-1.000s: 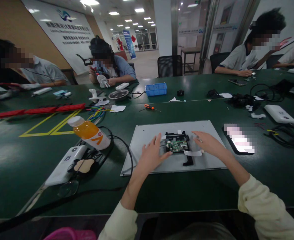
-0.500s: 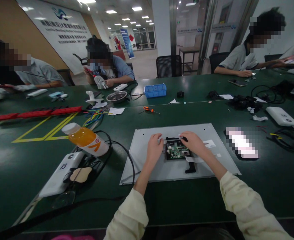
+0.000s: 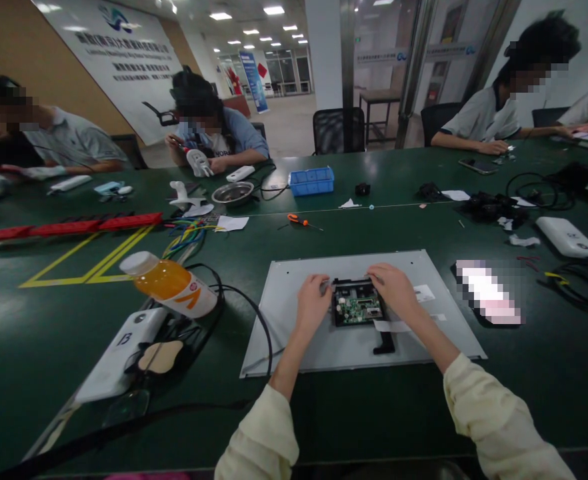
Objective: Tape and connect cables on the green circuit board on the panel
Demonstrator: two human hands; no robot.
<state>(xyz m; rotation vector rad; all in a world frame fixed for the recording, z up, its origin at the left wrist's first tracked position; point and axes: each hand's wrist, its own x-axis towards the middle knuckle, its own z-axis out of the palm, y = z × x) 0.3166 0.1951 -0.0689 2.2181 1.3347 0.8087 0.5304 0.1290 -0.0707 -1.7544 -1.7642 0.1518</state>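
A green circuit board [image 3: 358, 310] sits in a black plastic housing [image 3: 341, 323] on a light grey panel [image 3: 284, 333]. Along the housing's far edge runs a narrow black strip [image 3: 351, 282]. My left hand [image 3: 314, 303] has its fingers closed at the strip's left end and the housing's far left corner. On the opposite side, my right hand [image 3: 393, 290] pinches at the strip's right end; its fingertips partly hide the contact. Below my right wrist, a white paper strip [image 3: 391, 326] and a black bracket-like part [image 3: 385, 340] lie by the housing.
An orange drink bottle [image 3: 171, 283], a white power bank [image 3: 119, 357] and a black cable [image 3: 259, 313] are on the left. A phone [image 3: 489, 293] lies right of the panel. Beyond it are a screwdriver [image 3: 299, 220] and a blue basket [image 3: 311, 181]. Several people sit around the table.
My right fingers have shifted slightly at the housing's far right corner, and the black piece under them is less visible. My left hand stays by the left corner. The view has moved slightly.
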